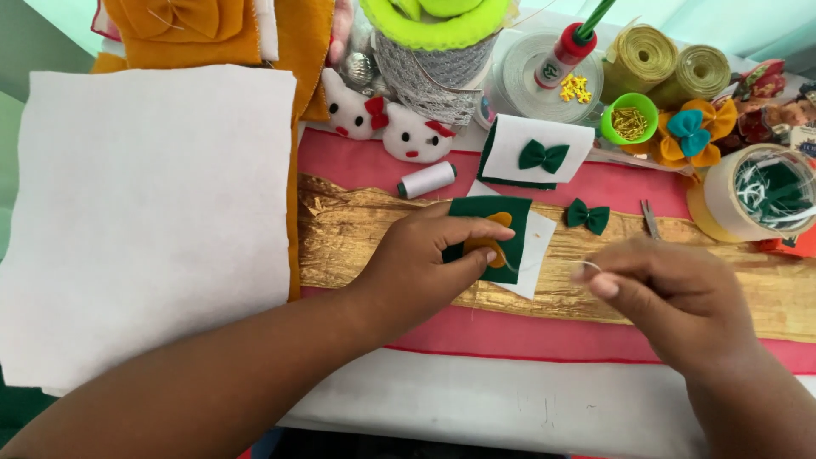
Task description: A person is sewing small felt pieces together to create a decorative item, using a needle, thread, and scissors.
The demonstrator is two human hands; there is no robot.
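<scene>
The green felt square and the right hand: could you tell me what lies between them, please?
In the head view, between the green felt square and the right hand lie a white felt piece and bare gold ribbon.

A home craft corner: the surface [527, 331] is crowded with felt sheets [153, 212], ribbon rolls [667, 72], a thread spool [427, 179], small felt bows [588, 216] and stuffed toy heads [387, 123].
</scene>
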